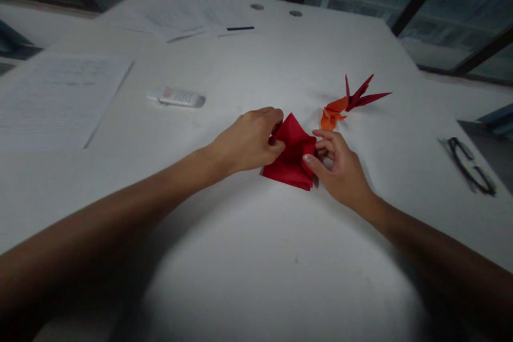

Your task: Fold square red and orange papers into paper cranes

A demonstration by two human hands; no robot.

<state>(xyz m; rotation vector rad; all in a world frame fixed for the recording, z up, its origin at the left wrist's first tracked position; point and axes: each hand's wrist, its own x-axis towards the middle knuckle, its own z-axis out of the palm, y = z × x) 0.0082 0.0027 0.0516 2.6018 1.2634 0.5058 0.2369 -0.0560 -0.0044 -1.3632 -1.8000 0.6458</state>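
Note:
A folded sheet of red origami paper point(294, 163) stands partly opened on the table between my hands. My left hand point(256, 136) pinches its left side, thumb and fingers closed at the edge. On the right, my right hand point(339, 168) has its thumb on the near side of the paper and its fingers behind the right edge. Part of the paper's left side is hidden by my left hand. Just beyond my right hand lies a folded paper figure point(334, 111), orange at the front with pointed dark red pieces at the back.
A white glue bottle point(180, 97) lies to the left on the white table point(256, 267). Printed sheets point(60, 99) cover the far left, and a dark pen point(240, 28) rests on more papers point(180, 13) at the back. Black glasses point(471, 165) sit near the right edge.

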